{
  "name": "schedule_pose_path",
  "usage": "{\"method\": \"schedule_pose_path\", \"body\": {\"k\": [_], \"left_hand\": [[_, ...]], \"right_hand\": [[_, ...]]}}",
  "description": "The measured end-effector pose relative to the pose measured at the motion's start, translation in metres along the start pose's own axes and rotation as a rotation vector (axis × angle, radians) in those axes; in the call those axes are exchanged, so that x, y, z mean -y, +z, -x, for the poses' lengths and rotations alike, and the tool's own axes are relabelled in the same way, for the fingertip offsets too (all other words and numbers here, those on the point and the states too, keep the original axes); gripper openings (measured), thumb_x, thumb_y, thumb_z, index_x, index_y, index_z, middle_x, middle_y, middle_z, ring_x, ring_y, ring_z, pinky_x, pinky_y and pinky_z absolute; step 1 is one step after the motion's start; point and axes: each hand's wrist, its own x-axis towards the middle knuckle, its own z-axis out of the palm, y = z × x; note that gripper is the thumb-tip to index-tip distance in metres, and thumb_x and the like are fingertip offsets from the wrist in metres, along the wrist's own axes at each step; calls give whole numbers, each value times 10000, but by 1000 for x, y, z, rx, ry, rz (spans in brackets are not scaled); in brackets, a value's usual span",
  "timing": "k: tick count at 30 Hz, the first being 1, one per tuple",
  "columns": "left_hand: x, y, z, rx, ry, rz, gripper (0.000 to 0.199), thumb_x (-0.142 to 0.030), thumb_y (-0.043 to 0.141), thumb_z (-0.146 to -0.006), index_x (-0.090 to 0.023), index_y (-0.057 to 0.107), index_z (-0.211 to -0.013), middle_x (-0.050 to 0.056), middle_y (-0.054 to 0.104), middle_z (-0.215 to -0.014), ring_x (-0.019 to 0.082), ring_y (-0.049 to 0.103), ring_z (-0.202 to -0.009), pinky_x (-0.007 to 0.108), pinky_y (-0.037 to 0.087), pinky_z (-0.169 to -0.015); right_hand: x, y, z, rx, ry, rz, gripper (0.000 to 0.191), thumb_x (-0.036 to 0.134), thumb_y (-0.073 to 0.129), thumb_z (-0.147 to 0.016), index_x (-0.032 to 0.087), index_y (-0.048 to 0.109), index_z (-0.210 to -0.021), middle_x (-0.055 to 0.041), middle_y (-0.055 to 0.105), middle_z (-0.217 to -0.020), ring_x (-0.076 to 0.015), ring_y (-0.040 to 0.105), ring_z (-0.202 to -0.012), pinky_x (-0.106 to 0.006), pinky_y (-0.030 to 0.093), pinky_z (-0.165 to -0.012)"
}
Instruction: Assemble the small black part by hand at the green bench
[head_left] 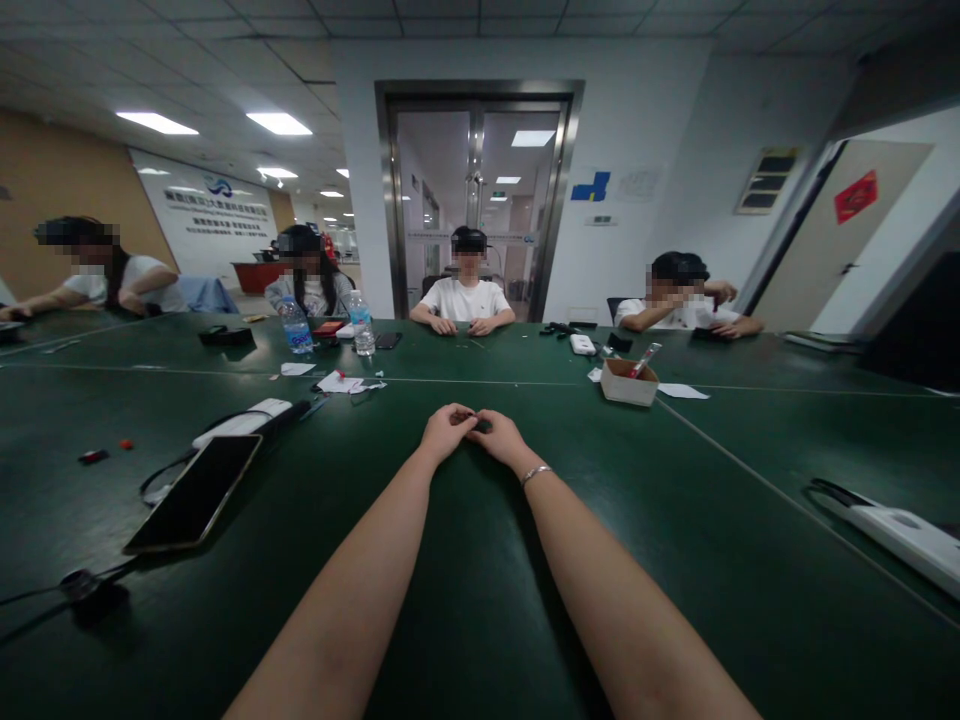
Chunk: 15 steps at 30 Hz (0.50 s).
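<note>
Both my arms reach forward over the green table (480,560), and the hands meet near its middle. My left hand (445,434) is closed, its fingertips curled together against the other hand. My right hand (498,437), with a silver bracelet (535,472) on the wrist, is closed too. Between the fingertips shows a small dark object (481,425), too small and too covered to name. The fingers of both hands appear to touch it.
A smartphone (196,492), a white device (244,422) and cables lie to the left. Ahead stand two water bottles (296,330), with paper scraps (341,383) nearer. A small open box (628,384) sits front right; another white device (900,530) lies right. Several people sit opposite.
</note>
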Motion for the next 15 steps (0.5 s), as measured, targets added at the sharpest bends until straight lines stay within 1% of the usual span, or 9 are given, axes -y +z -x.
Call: {"method": "schedule_pose_path", "body": {"k": [2, 5, 7, 9, 10, 12, 14, 15], "left_hand": [[4, 0, -2, 31, -21, 15, 214, -282, 667, -723, -158, 644, -896, 61, 661, -866, 155, 607, -754, 283, 488, -714], [7, 2, -4, 65, -36, 79, 233, -272, 702, -691, -157, 639, -883, 62, 663, -855, 157, 612, -737, 299, 489, -716], [6, 3, -5, 84, -60, 133, 250, -276, 731, -662, -148, 641, -857, 68, 664, -845, 165, 616, -749, 313, 487, -737], [0, 1, -5, 122, -96, 178, 271, -284, 751, -638, -131, 642, -833, 76, 662, -830, 168, 615, -761, 310, 480, -751], [-4, -2, -4, 164, -114, 189, 288, -290, 752, -636, -126, 643, -846, 79, 662, -833, 166, 613, -767, 300, 477, -747], [-16, -15, -1, 309, -163, 172, 344, -314, 725, -663, -129, 639, -939, 85, 664, -874, 157, 610, -776, 268, 468, -707], [-31, -39, 8, 491, -234, 78, 406, -351, 676, -704, -161, 613, -1057, 85, 663, -938, 153, 611, -793, 241, 455, -659], [-39, -54, 14, 562, -271, 6, 412, -368, 658, -715, -178, 609, -1077, 82, 663, -957, 155, 613, -806, 234, 452, -652]], "right_hand": [[1, 6, -1, -7, 11, -25, 202, 103, 692, -693, 171, 575, -842, 26, 590, -656, -61, 506, -432, -136, 384, -364], [4, 13, -2, 27, 45, -201, 226, 62, 591, -738, 161, 532, -931, 23, 591, -672, -69, 532, -425, -150, 428, -373], [6, 14, -2, 57, 37, -288, 248, 27, 550, -733, 153, 516, -943, 18, 596, -693, -68, 545, -435, -150, 446, -384], [7, 11, -1, 94, 47, -319, 249, 11, 539, -724, 149, 515, -930, 28, 584, -649, -68, 543, -433, -139, 439, -379], [8, 7, 1, 114, 64, -327, 253, 5, 542, -718, 148, 515, -925, 35, 575, -620, -70, 542, -431, -135, 436, -376], [9, -3, 5, 164, 103, -346, 274, 3, 573, -698, 147, 513, -923, 33, 585, -619, -76, 555, -448, -139, 448, -391], [9, -20, 14, 222, 144, -355, 308, 27, 630, -672, 149, 508, -926, 7, 624, -698, -80, 571, -475, -153, 471, -416], [9, -31, 21, 247, 163, -350, 325, 56, 664, -660, 153, 501, -925, -11, 640, -756, -82, 577, -485, -162, 478, -424]]}}
